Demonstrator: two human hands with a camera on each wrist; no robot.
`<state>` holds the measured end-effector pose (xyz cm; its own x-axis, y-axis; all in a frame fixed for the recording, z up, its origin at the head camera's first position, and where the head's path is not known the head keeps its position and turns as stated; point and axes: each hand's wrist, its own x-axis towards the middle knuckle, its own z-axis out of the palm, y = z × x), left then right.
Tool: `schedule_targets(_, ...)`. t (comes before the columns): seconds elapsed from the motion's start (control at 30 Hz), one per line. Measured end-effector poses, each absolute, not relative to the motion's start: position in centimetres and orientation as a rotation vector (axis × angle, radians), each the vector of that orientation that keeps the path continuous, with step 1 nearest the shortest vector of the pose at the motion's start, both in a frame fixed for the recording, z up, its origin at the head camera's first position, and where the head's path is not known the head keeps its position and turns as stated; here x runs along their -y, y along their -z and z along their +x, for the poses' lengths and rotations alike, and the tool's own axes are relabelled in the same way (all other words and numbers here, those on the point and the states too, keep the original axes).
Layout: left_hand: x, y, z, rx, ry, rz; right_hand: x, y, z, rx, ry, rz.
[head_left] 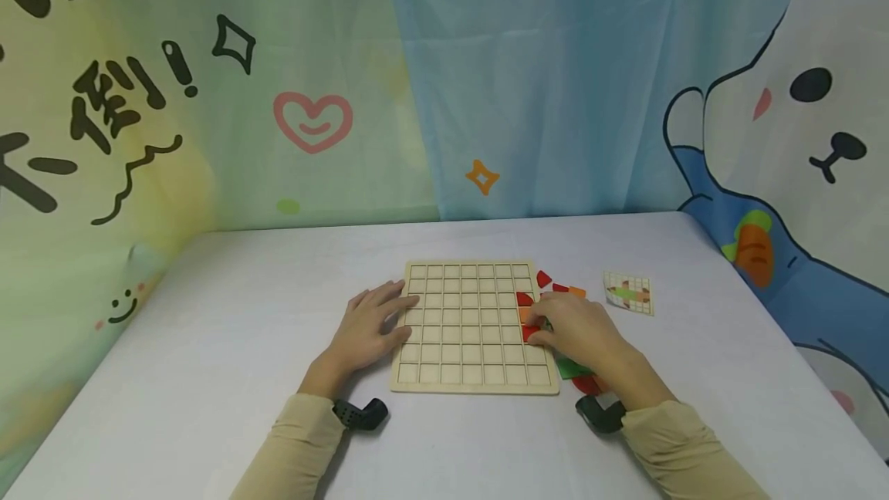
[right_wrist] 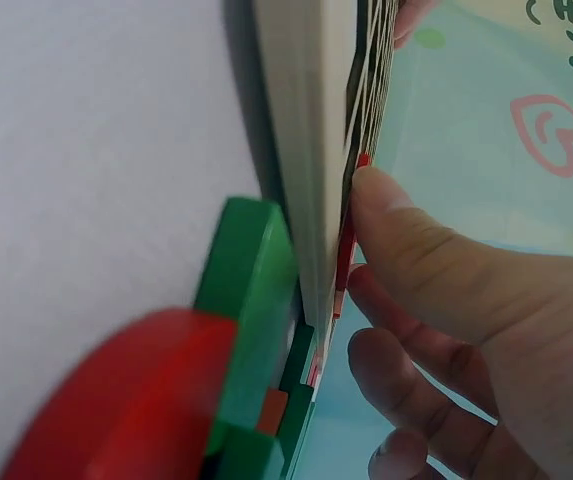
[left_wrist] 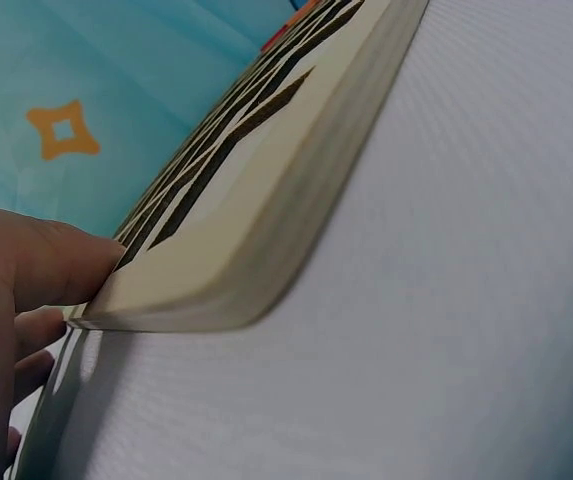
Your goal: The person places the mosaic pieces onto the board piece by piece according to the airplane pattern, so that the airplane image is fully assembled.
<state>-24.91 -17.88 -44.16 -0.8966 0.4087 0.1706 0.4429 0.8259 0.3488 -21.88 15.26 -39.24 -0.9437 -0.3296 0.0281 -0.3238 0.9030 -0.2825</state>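
Observation:
A wooden grid board (head_left: 472, 390) lies flat on the table. My left hand (head_left: 371, 326) rests on its left edge, thumb and forefinger reaching onto the top; in the left wrist view the thumb (left_wrist: 56, 262) touches the corner rim. At the board's right side, my right hand (head_left: 579, 326) pinches a red piece (head_left: 529, 333) lying in a grid cell. Thumb and forefinger meet the two ends of that piece in the right wrist view. Above it in the same column are an orange piece (head_left: 524, 315) and another red piece (head_left: 524, 299).
Loose pieces lie along the board's right edge, partly under my right hand: a green piece (head_left: 571, 368), a red piece (head_left: 586, 384) and an orange piece (head_left: 577, 292) among them. Farther right is a small pattern card (head_left: 628, 293). A printed curtain (head_left: 542, 83) hangs behind the white table (head_left: 208, 376).

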Motion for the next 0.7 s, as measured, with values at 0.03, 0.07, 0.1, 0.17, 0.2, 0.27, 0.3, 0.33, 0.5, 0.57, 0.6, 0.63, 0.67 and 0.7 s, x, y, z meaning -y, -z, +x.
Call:
schedule_targets(0.03,17.9,44.16,-24.94,2.918,0.59,-0.681,-15.23,39.21,-21.88,-3.04,0.451,-0.525)
schedule_targets(0.07,17.91,44.17,-24.98,2.919,0.593,-0.681,-15.23,39.18,-21.89,-3.036,0.454,-0.528)
schedule_targets(0.1,17.93,44.18,-25.0,2.917,0.595,-0.684,-15.21,39.18,-21.9,-3.03,0.458,-0.528)
schedule_targets(0.17,17.94,44.22,-25.03,2.918,0.601,-0.68,-15.19,39.13,-21.92,-3.016,0.467,-0.53)
schedule_targets(0.2,17.94,44.25,-25.03,2.918,0.606,-0.678,-15.18,39.09,-21.91,-3.008,0.475,-0.532)
schedule_targets(0.27,17.94,44.35,-24.97,2.922,0.612,-0.671,-15.17,39.07,-21.9,-2.992,0.489,-0.534)
schedule_targets(0.3,17.95,44.4,-24.9,2.922,0.611,-0.67,-15.17,39.08,-21.88,-2.982,0.496,-0.53)
schedule_targets(0.33,17.94,44.42,-24.91,2.926,0.61,-0.668,-15.19,39.06,-21.93,-2.973,0.505,-0.527)
schedule_targets(0.5,17.96,44.48,-24.85,2.904,0.621,-0.688,-15.32,39.18,-22.11,-2.94,0.538,-0.501)
schedule_targets(0.57,18.0,44.47,-24.88,2.9,0.632,-0.69,-15.35,39.22,-22.17,-2.931,0.543,-0.5)
schedule_targets(0.6,18.02,44.47,-24.89,2.899,0.631,-0.69,-15.36,39.23,-22.2,-2.929,0.544,-0.497)
schedule_targets(0.63,18.05,44.46,-24.91,2.898,0.636,-0.692,-15.38,39.23,-22.25,-2.923,0.549,-0.502)
schedule_targets(0.67,18.07,44.45,-24.91,2.898,0.637,-0.688,-15.39,39.24,-22.29,-2.92,0.555,-0.499)
schedule_targets(0.7,18.1,44.43,-24.91,2.897,0.64,-0.687,-15.39,39.22,-22.31,-2.916,0.564,-0.498)
